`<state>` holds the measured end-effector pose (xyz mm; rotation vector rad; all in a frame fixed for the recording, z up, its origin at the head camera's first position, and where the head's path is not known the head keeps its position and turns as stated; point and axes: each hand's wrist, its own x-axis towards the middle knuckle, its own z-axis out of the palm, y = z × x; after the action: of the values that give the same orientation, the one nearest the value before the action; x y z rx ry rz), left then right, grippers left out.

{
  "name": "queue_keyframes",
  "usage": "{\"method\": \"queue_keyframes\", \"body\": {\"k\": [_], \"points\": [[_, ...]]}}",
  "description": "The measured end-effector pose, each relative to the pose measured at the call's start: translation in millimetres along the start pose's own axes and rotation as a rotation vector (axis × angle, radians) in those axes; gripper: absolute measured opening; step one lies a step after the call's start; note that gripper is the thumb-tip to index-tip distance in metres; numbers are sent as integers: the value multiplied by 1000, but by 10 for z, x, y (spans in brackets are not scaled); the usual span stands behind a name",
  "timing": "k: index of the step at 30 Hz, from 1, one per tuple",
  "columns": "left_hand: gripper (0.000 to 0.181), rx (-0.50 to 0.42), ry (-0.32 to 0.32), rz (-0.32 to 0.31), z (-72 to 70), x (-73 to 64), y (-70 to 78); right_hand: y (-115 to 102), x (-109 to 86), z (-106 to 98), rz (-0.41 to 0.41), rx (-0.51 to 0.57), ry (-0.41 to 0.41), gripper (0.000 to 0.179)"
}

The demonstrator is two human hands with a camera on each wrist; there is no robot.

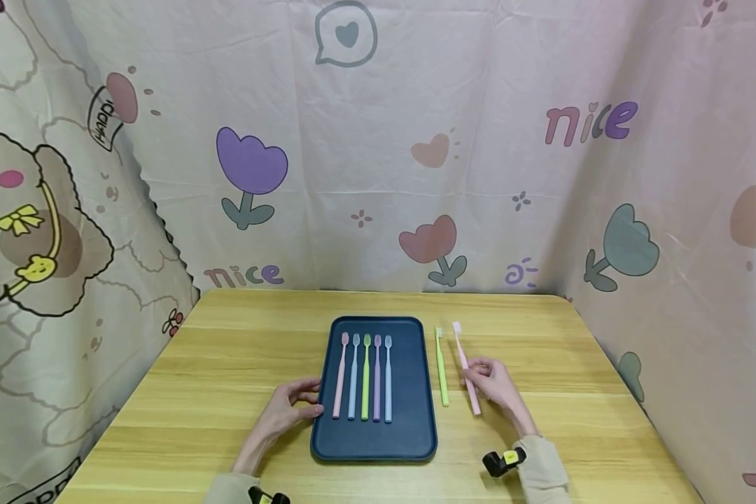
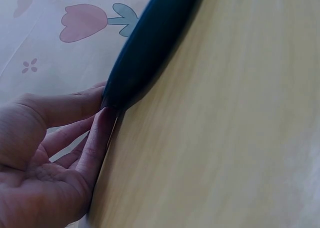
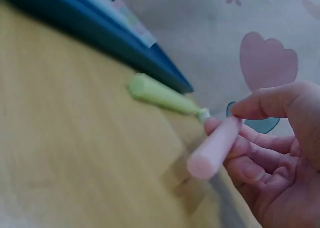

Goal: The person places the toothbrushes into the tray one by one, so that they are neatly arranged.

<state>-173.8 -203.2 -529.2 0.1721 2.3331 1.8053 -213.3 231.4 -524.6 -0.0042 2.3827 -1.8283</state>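
Note:
A dark blue tray point(image 1: 378, 448) lies on the table, bearing several toothbrushes in a row: a pink toothbrush point(image 1: 340, 378), a blue toothbrush point(image 1: 353, 378), a green toothbrush point(image 1: 366, 378), a purple toothbrush point(image 1: 377, 378) and another blue toothbrush point(image 1: 388, 378). My left hand point(image 1: 285, 413) grips the tray's left edge between thumb and fingers. To the right of the tray, my right hand point(image 1: 493, 381) pinches the handle of a light pink toothbrush point(image 3: 215, 153), its head pointing away from me. Between that brush and the tray lies a green toothbrush point(image 1: 442, 371) on the tabletop.
The wooden table point(image 1: 246, 336) has a printed curtain point(image 1: 353, 245) hanging behind it and around its sides. A small black camera point(image 1: 504, 462) sits on the right wrist, and another camera point(image 1: 267, 495) on the left wrist.

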Motion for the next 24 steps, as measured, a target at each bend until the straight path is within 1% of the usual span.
{"method": "queue_keyframes", "body": {"k": [4, 10, 13, 16, 24], "points": [[61, -3, -3, 1, 1, -2, 0, -68, -36, -29, -14, 40, -79, 42], [61, -2, 1, 3, 1, 2, -2, -173, -83, -1, -18, 80, -168, 47], [61, 1, 4, 3, 2, 1, 0, -221, -98, 40, -33, 97, -198, 46], [61, 7, 4, 2, 4, -4, 4, -265, -107, 101, -39, 100, -206, 44], [62, 12, 2, -5, 10, -19, 23, -343, -106, 294, -63, 64, -194, 41]]}}
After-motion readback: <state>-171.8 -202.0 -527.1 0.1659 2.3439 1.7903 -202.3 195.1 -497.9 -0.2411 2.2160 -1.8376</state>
